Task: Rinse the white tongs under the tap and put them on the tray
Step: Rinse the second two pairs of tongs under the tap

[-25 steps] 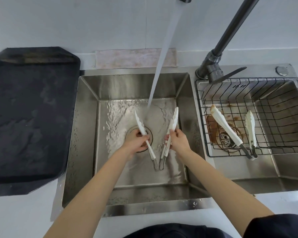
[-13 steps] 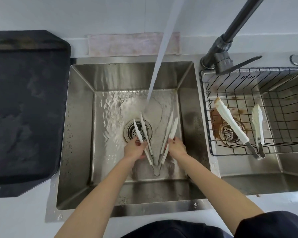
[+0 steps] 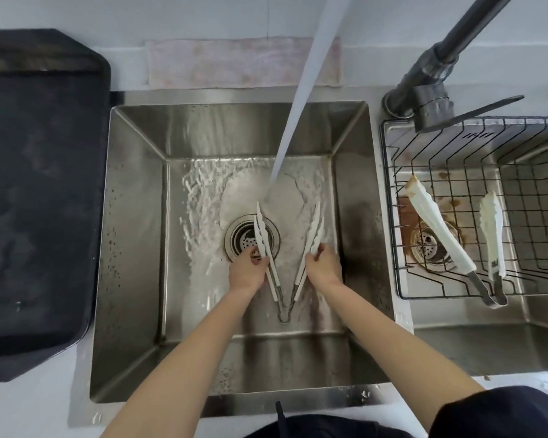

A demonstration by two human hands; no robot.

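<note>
Mid-frame, my left hand (image 3: 247,273) and right hand (image 3: 325,268) each gripped one arm of the white tongs (image 3: 310,245), spread under the tap stream (image 3: 295,115); the dark tray (image 3: 38,200) at left awaited them.

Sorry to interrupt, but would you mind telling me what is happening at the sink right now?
A person is rinsing white tongs in the left sink basin. The left hand grips one arm and the right hand the other, spreading them into a V below the running water stream. A second pair of tongs, stained brown at one tip, lies in the wire rack on the right. The dark tray on the left holds nothing yet.
</note>
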